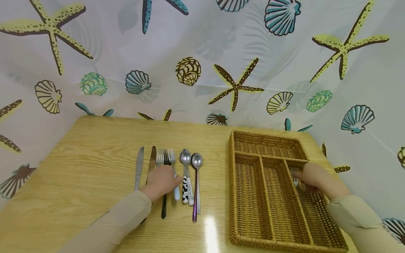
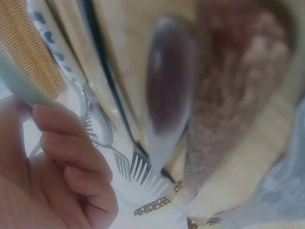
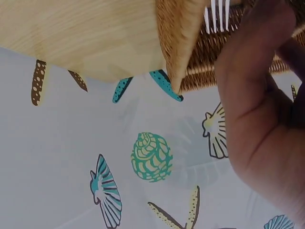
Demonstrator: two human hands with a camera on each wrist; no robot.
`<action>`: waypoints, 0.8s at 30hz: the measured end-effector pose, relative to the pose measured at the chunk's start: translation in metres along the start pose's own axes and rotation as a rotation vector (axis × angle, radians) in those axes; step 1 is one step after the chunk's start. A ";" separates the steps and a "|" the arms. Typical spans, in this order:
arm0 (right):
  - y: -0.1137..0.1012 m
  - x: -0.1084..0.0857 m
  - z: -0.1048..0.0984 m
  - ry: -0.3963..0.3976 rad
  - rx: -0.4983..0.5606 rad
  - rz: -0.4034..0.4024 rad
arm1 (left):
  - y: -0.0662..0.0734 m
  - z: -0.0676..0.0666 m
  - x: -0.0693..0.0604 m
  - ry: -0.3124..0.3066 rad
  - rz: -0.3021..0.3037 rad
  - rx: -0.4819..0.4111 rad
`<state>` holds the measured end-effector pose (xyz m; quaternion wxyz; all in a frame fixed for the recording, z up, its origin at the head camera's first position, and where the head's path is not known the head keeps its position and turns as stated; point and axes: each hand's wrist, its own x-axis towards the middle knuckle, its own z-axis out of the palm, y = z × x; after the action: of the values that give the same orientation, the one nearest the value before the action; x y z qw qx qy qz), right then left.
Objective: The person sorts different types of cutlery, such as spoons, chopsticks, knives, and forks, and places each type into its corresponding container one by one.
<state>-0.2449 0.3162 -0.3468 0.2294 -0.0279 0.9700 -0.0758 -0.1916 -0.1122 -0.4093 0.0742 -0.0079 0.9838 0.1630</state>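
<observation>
My left hand (image 1: 162,181) pinches the fork with the pale blue handle (image 1: 176,193); in the left wrist view that handle (image 2: 21,78) lies between thumb and curled fingers. Beside it on the table are a black-handled fork (image 1: 164,207), another fork (image 1: 160,156) and knives (image 1: 139,165). Spoons (image 1: 197,161) lie to its right, two with patterned white handles. My right hand (image 1: 313,177) reaches into the rightmost long compartment of the wicker tray (image 1: 232,196), fingers bent at forks (image 1: 295,182) there. Fork tines (image 3: 217,16) show beside the right hand (image 3: 257,95); whether it grips one is hidden.
The tray stands on the right of the wooden table (image 1: 79,175), with one cross compartment at the back and three long ones in front. Behind and beside the table hangs a cloth (image 1: 202,42) printed with shells and starfish.
</observation>
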 end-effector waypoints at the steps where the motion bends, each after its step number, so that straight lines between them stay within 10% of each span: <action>1: -0.001 0.000 -0.002 0.009 0.007 0.001 | 0.001 -0.002 -0.001 0.007 0.004 -0.006; 24: -0.084 -0.008 -0.026 0.109 -0.046 -0.123 | 0.043 -0.026 -0.011 0.007 0.118 -0.061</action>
<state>-0.2481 0.2376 -0.3067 0.1703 -0.0886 0.9790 -0.0689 -0.1862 -0.0798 -0.3692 0.0608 0.0474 0.9774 0.1971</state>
